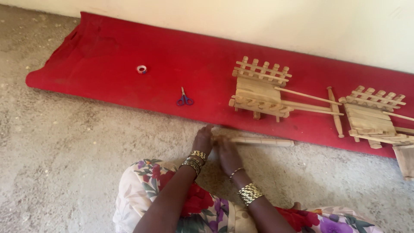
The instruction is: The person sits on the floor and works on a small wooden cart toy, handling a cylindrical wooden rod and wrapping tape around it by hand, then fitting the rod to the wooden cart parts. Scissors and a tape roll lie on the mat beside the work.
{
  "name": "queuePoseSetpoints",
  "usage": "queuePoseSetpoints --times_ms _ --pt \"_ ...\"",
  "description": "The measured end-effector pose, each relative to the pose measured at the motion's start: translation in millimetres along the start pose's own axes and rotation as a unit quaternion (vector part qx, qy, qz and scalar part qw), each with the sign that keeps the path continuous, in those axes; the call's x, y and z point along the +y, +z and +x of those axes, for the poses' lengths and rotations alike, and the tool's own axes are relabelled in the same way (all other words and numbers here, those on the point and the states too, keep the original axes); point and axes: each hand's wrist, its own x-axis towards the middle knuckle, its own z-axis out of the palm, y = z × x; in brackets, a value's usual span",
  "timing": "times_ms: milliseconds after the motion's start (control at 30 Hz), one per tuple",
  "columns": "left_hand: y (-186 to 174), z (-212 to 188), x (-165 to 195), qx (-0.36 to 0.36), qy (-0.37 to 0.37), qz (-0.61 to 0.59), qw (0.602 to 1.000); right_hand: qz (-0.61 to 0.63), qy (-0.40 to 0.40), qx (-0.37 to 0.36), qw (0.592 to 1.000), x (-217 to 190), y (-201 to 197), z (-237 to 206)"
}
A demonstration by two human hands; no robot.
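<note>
Grip of both hands point(215, 146) closed around wooden rod point(263, 141), red mat point(108, 64)

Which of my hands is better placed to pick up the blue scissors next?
Probably the left hand. The scissors lie on the red mat up and left of it, while the right hand sits farther right by the wooden stick.

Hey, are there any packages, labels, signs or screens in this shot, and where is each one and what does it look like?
None in view: no package, label, sign or screen.
Closest thing: a small roll of tape, round, whitish, lying on the red mat, left of the blue-handled scissors; too small to show any label.
</note>
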Motion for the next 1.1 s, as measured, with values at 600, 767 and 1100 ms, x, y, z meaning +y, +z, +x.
queuePoseSetpoints --times_ms 600,767,1100 --pt "-17.6 2.2 7.4 -0.103 0.007 0.121 0.987 -0.268 0.163 0.010 0.950 139.0 -72.0 -24.4" --pt "-7.6 5.9 18.8 -0.094 0.113 0.157 0.976 -0.209 0.240 -0.053 0.946 166.0 -98.3 -27.5" --pt "37.7 7.2 33.8 -0.115 0.105 0.177 0.972 -0.259 0.096 -0.017 0.961 77.7 -24.2 -25.1"
